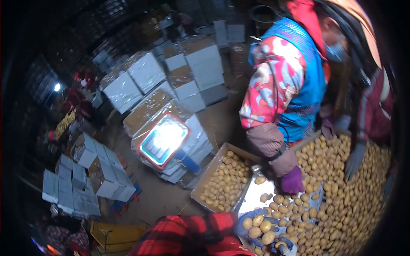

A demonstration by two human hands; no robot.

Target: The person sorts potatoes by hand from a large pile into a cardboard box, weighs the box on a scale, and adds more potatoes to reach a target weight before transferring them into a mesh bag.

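Observation:
My left hand (pixel 255 227), in a blue-grey glove, is closed around several potatoes (pixel 254 232) at the bottom centre right. Just below and right of it, at the frame's lower edge, my right hand (pixel 286 245) has its gloved fingers curled around a potato (pixel 280 244). Both hands are over a pale sorting surface (pixel 260 192) with loose potatoes. A large heap of potatoes (pixel 341 209) lies to the right. Left of my hands stands an open carton (pixel 206 177) holding many potatoes.
A co-worker (pixel 309 89) leans over the heap, a purple-gloved hand (pixel 292 180) near my hands. Another person's grey-gloved hand (pixel 355 161) rests on the potatoes. A bright lit screen (pixel 163 140) stands beyond the carton, before stacked white boxes (pixel 205 64). A yellow cart (pixel 115 237) is lower left.

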